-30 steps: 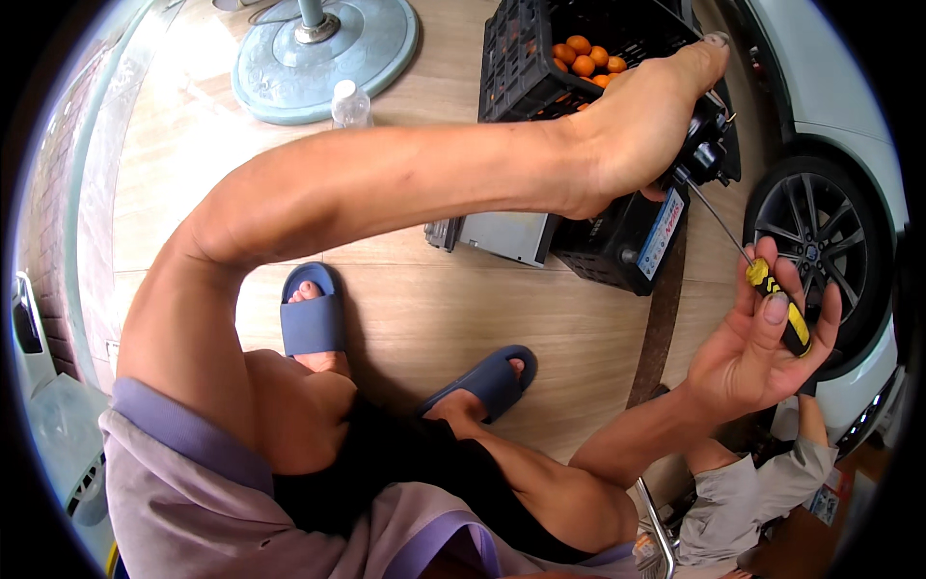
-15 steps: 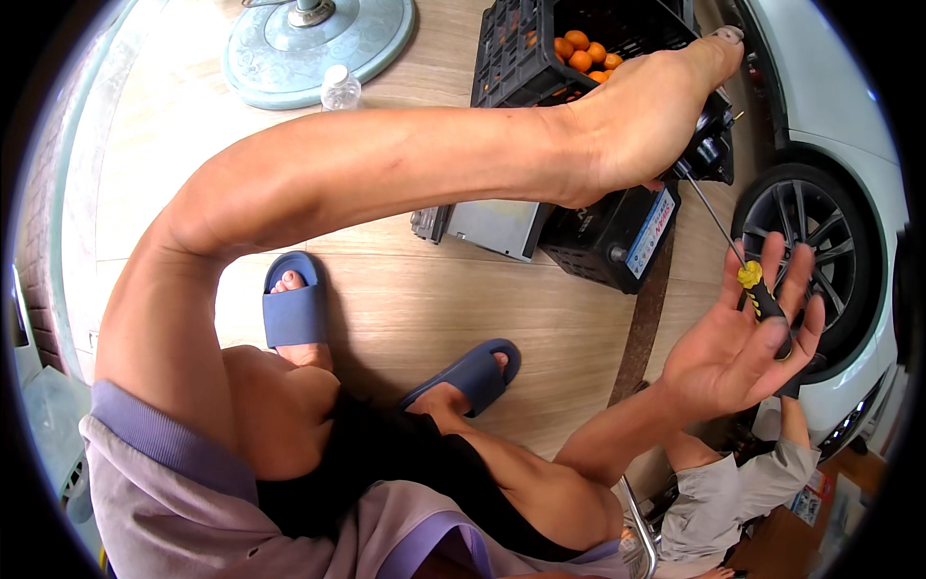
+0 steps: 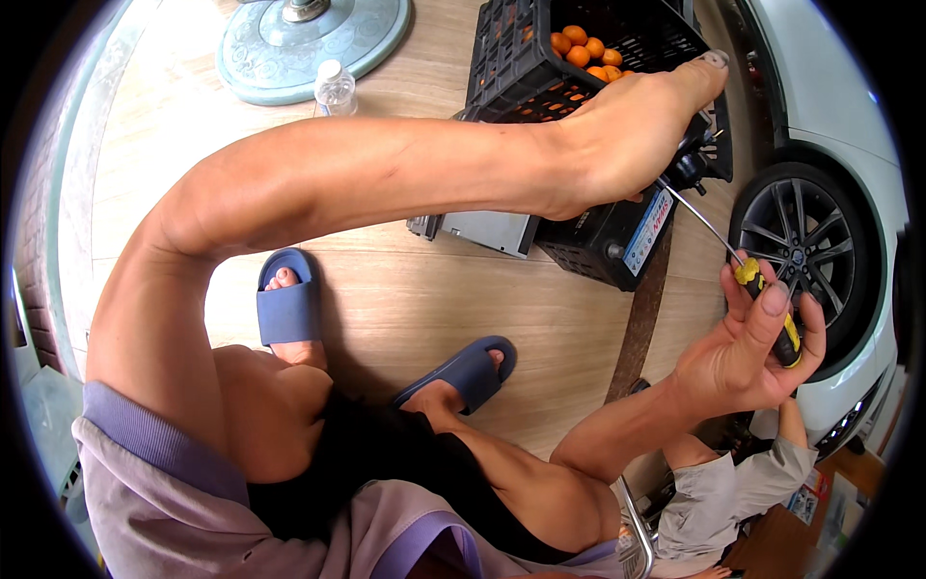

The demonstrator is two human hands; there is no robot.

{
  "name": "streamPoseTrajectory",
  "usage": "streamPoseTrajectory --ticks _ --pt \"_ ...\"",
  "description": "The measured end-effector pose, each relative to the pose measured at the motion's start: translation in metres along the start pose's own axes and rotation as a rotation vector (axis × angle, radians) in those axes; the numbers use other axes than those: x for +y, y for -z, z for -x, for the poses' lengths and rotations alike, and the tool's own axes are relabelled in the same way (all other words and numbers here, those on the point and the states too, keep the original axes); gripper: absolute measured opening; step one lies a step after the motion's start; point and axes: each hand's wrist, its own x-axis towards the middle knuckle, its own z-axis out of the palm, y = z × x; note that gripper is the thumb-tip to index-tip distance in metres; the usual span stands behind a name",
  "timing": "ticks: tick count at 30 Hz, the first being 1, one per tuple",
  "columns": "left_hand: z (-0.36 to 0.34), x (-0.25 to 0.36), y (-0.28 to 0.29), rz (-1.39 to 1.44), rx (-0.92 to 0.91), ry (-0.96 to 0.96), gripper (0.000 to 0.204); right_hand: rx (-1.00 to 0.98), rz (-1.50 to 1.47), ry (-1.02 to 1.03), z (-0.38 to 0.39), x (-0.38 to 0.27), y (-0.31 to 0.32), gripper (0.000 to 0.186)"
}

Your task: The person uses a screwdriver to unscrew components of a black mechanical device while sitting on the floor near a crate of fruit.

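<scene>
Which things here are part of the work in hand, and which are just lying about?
In use: screwdriver in right hand; car battery under left hand.

Lying about: crate of oranges, fan base, plastic bottle, white car.

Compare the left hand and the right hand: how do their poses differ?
The left hand reaches far forward, palm down on the black car battery; the right hand stays nearer, palm up. The right hand grips a yellow-handled screwdriver; the left holds no tool. Both are bare.
</scene>
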Motion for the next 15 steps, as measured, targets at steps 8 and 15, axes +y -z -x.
streamPoseTrajectory --ticks 8,15 --pt "-0.001 -0.003 0.006 -0.005 0.023 0.014 0.074 0.086 -0.023 -0.06 0.006 0.009 -0.013 0.054" --pt "-0.006 -0.006 0.008 0.032 0.092 0.049 0.072 -0.154 -0.273 0.0 0.004 0.012 -0.004 0.044"
